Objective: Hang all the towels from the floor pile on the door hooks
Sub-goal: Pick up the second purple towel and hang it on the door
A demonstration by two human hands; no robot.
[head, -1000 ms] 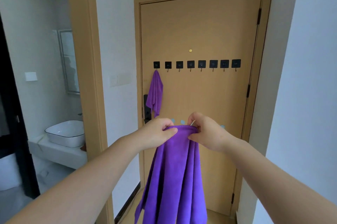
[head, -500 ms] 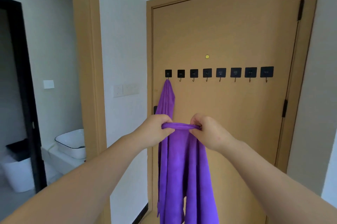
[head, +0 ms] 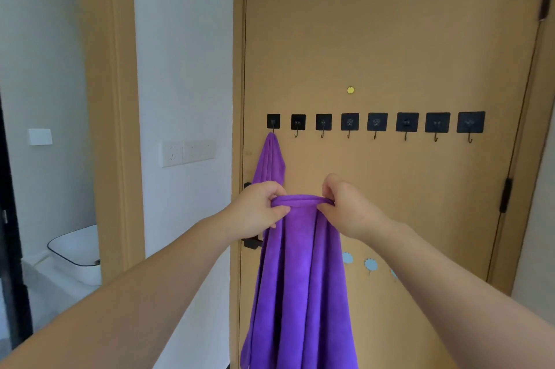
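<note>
Eight black hooks (head: 375, 125) line the door (head: 390, 38); the leftmost carries a hung towel (head: 270, 158). My left hand (head: 258, 209) and right hand (head: 348, 206) each pinch the bunched top edge of a second towel (head: 300, 278), purple too, below the hooks, hiding part of the door handle (head: 250, 242); a white basin (head: 75, 251) sits far left

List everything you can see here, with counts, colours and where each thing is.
Door: one, tan, straight ahead.
Hooks: eight, black, in a row across the door.
Hung towel: one, purple, on the leftmost hook.
Held towel: one, purple, draped below both grips.
Peephole: one, yellow, above the hooks.
Door handle: one, black, door's left edge, partly hidden.
Socket plate: one, white, wall left of door.
Basin: one, white, lower left.
Left grip: one, bare, pinching held towel's top edge.
Right grip: one, bare, pinching the same edge.
</note>
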